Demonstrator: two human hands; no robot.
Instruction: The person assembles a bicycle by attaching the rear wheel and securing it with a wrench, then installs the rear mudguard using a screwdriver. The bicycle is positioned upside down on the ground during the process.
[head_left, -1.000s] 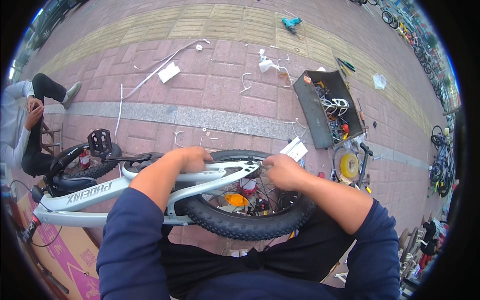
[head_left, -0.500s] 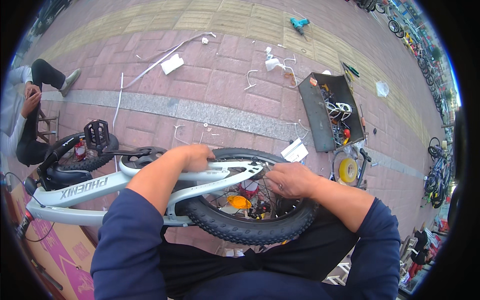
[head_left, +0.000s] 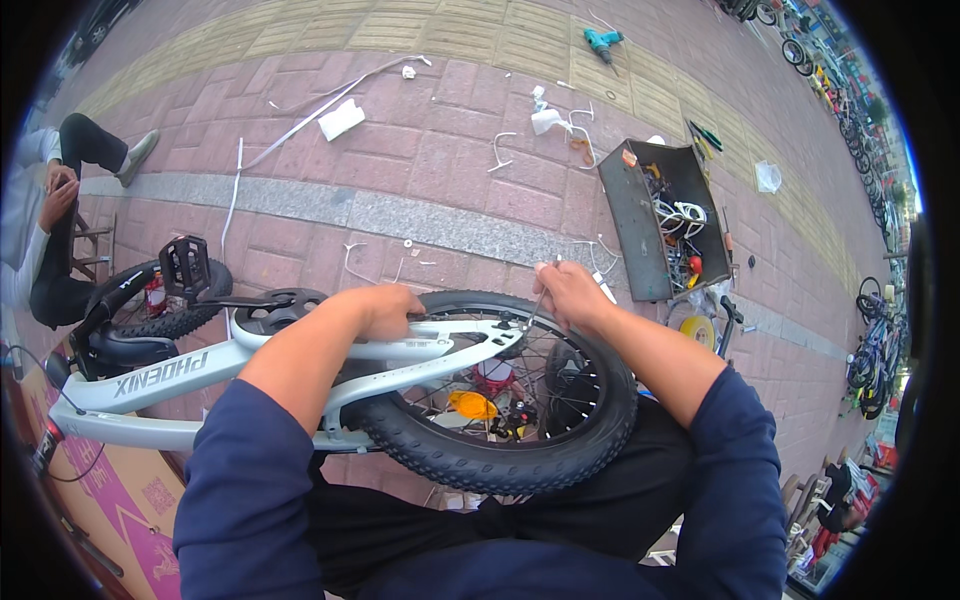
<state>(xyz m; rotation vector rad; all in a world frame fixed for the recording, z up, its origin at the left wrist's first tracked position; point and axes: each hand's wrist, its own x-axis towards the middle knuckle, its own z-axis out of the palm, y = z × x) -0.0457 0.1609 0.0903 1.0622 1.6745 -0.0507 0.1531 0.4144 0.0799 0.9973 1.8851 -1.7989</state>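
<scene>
Out past the wheel (head_left: 500, 466): toolbox (head_left: 636, 235), drill (head_left: 602, 42)

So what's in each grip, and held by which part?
Right grip: a slim silver metal tool, by its upper end. Left grip: partly hidden, so cannot be told.

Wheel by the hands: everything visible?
The wheel has a black, knobbly, rubbery-looking tyre, dark rim and thin spokes; an orange reflector shows among them. It lies on its side, partly covered by the pale frame. The right hand holds a slim metallic tool over it; the left hand is near, contact unclear.
</scene>
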